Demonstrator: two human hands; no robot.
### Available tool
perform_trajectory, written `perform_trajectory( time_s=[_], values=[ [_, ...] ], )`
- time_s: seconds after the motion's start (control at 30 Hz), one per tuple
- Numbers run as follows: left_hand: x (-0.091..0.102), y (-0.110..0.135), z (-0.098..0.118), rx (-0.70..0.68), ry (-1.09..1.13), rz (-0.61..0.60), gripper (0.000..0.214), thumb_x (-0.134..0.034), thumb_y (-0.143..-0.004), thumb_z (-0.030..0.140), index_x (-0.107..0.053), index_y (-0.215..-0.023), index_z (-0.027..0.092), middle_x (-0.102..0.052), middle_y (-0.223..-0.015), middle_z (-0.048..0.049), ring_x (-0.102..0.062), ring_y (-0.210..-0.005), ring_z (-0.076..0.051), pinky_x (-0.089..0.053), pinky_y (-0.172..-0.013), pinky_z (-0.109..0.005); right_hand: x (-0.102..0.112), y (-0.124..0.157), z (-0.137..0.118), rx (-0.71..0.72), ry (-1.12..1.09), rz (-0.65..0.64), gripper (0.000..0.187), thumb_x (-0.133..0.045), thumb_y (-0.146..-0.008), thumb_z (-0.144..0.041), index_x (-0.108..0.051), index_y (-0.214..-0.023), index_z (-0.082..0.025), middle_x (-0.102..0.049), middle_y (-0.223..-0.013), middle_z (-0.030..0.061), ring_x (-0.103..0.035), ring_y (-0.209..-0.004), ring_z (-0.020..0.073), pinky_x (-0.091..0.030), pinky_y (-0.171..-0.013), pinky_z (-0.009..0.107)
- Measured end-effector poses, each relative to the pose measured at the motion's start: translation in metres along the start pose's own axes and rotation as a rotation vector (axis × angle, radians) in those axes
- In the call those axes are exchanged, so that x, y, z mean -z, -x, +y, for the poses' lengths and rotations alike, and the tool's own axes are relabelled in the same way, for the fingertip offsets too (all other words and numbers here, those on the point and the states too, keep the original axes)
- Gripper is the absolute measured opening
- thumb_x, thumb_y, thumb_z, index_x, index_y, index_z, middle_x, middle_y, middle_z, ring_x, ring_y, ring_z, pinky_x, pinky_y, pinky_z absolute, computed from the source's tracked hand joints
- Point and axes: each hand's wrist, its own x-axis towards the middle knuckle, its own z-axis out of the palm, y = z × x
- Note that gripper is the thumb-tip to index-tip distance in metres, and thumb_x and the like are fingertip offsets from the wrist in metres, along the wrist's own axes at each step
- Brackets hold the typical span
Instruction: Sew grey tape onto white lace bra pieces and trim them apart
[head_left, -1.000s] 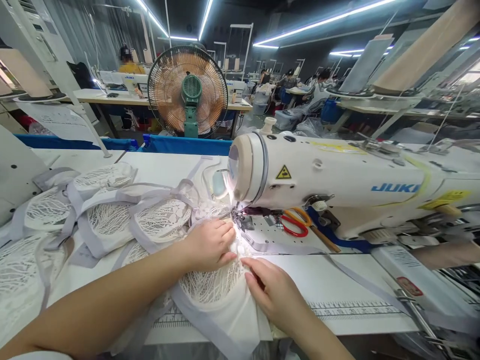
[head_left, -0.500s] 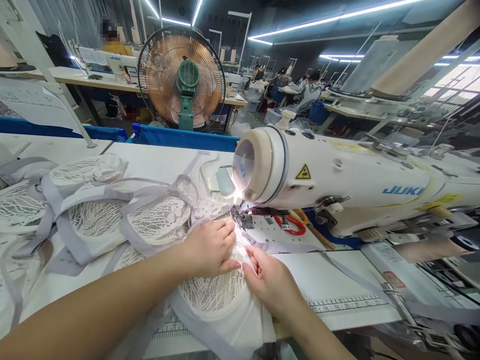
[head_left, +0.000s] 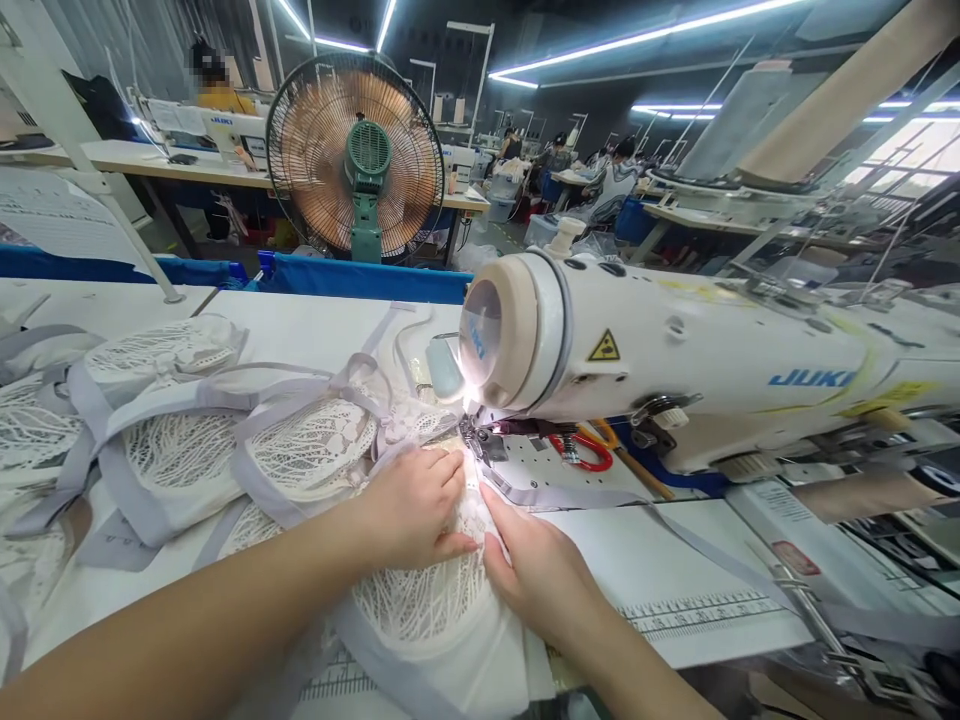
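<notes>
A white lace piece (head_left: 427, 600) edged with grey tape lies on the sewing table under the needle of a white sewing machine (head_left: 675, 370). My left hand (head_left: 412, 505) presses down on the lace just left of the presser foot (head_left: 480, 440), fingers curled and flat on the cloth. My right hand (head_left: 536, 570) lies on the lace right of it, its fingertips pinching the fabric edge near the foot. A grey tape (head_left: 675, 525) runs from the foot off to the right across the table.
Several sewn lace pieces (head_left: 187, 440) with grey bands lie heaped at the left. Red-handled scissors (head_left: 581, 450) rest on the machine bed behind the needle. A standing fan (head_left: 354, 165) is behind the table. Other people work at distant machines.
My right hand has slid up the lace toward the presser foot and closed on the fabric edge. The left hand has stayed in place. The camera has shifted slightly.
</notes>
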Motion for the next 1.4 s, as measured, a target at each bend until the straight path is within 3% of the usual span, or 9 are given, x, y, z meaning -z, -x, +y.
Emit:
perform_trajectory(
  time_s=[0.17,0.3,0.63,0.87,1.1,1.4],
  values=[
    [0.002,-0.002,-0.005,-0.034,-0.002,0.015,0.058,-0.046,-0.081,0.058,-0.056,-0.112,0.009,-0.054,-0.125,-0.016,-0.051,-0.111,-0.03,-0.041,-0.088,-0.042,0.003,-0.004,-0.001,0.044,0.044,0.001,0.057,-0.04,-0.076,-0.014,-0.041,-0.133,-0.008,-0.068,-0.081,0.0066,-0.061,-0.069,0.0199,-0.038,-0.052,0.027],
    [0.005,-0.002,-0.007,-0.041,0.012,0.014,0.054,-0.046,-0.08,0.058,-0.058,-0.105,0.012,-0.056,-0.122,-0.014,-0.052,-0.106,-0.029,-0.041,-0.086,-0.04,0.009,-0.008,-0.005,0.029,0.097,-0.072,0.06,-0.04,-0.076,-0.016,-0.037,-0.136,-0.01,-0.069,-0.081,0.0071,-0.062,-0.069,0.0214,-0.038,-0.051,0.028],
    [0.006,-0.006,-0.008,-0.006,0.036,-0.021,0.059,-0.047,-0.081,0.056,-0.047,-0.123,0.014,-0.057,-0.115,-0.0109,-0.051,-0.103,-0.026,-0.04,-0.086,-0.038,0.013,-0.013,-0.009,0.047,0.201,-0.151,0.058,-0.041,-0.079,-0.018,-0.038,-0.136,-0.008,-0.069,-0.095,0.0116,-0.064,-0.075,0.0237,-0.042,-0.055,0.03],
    [-0.001,-0.008,-0.007,0.025,-0.03,-0.029,0.056,-0.041,-0.085,0.053,-0.048,-0.124,0.013,-0.054,-0.119,-0.0099,-0.049,-0.102,-0.025,-0.038,-0.086,-0.038,0.011,-0.014,-0.01,0.058,0.243,-0.116,0.062,-0.046,-0.075,-0.014,-0.037,-0.137,-0.009,-0.069,-0.08,0.0078,-0.064,-0.065,0.0227,-0.037,-0.047,0.029],
    [-0.007,-0.01,-0.002,0.104,-0.081,-0.011,0.058,-0.037,-0.086,0.054,-0.048,-0.126,0.014,-0.047,-0.129,-0.0126,-0.045,-0.111,-0.028,-0.035,-0.089,-0.04,0.003,-0.009,-0.002,0.101,0.256,-0.004,0.052,-0.047,-0.075,-0.013,-0.05,-0.128,-0.011,-0.069,-0.076,0.0074,-0.064,-0.067,0.0201,-0.038,-0.049,0.027],
    [-0.003,-0.018,0.005,0.148,-0.081,-0.043,0.051,-0.041,-0.086,0.048,-0.051,-0.12,0.011,-0.055,-0.117,-0.0115,-0.049,-0.102,-0.027,-0.041,-0.08,-0.039,0.01,-0.015,-0.004,0.066,0.294,-0.075,0.053,-0.047,-0.076,-0.011,-0.05,-0.128,-0.012,-0.069,-0.074,0.0085,-0.064,-0.065,0.0198,-0.034,-0.046,0.027]
  ],
)
